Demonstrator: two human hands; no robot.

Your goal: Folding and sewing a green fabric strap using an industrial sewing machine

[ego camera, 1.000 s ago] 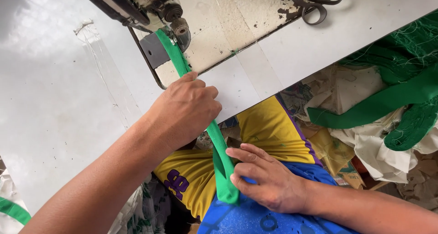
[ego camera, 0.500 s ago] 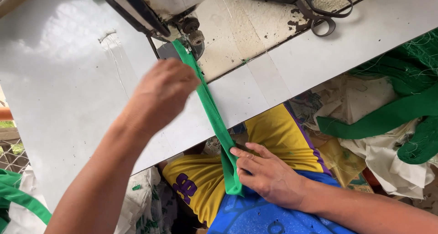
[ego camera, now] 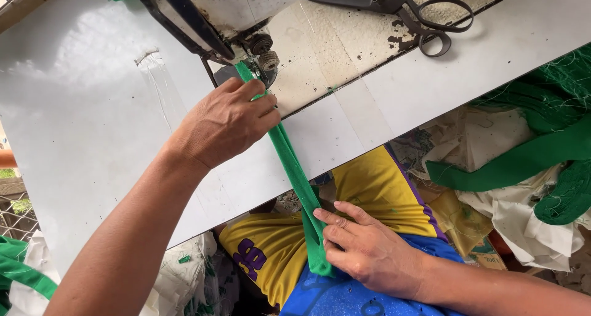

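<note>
**Green strip fed at machine, both hands on it**

Green fabric strip runs from sewing machine presser area at 12 o'clock down over table front edge to lap. Left hand lies on strip near the needle, fingers pressed tog. & curled, pinning it flat. Right hand at 5 o'clock, below table edge, fingers slightly spread, pinching strip's lower end. Scissors at 1 o'clock, well apart. Open table at 9–10 o'clock. Fabric pile crowds 3 o'clock.

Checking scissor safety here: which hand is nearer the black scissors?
Left. The left hand lies below-left of the black scissors, on the green strip; the right hand rests farther down, over the lap.
</note>
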